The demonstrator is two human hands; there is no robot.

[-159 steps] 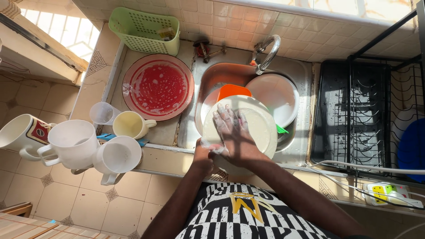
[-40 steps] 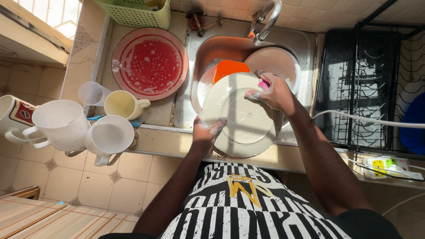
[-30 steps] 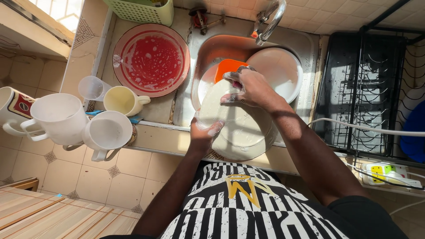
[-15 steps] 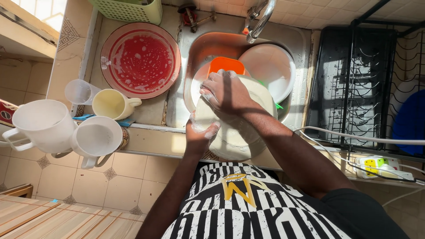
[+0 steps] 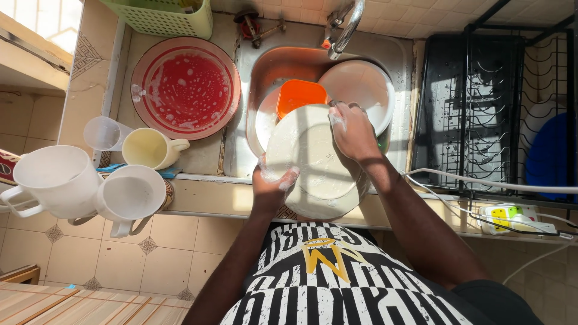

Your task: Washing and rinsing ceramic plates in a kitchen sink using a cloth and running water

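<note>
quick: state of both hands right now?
Left hand: closed on the left rim of the white plate, soapy.
Right hand: pressed on the plate's upper right edge; whether it holds a sponge cannot be told.

Left hand (image 5: 272, 183): soapy, curled round the near-left rim of the white plate (image 5: 304, 159), thumb on top
Right hand (image 5: 354, 133): flat, palm down on the plate's far-right face, fingers pressed together
Forearms: both reach forward from the torso, converging on the plate, right arm straighter
</note>
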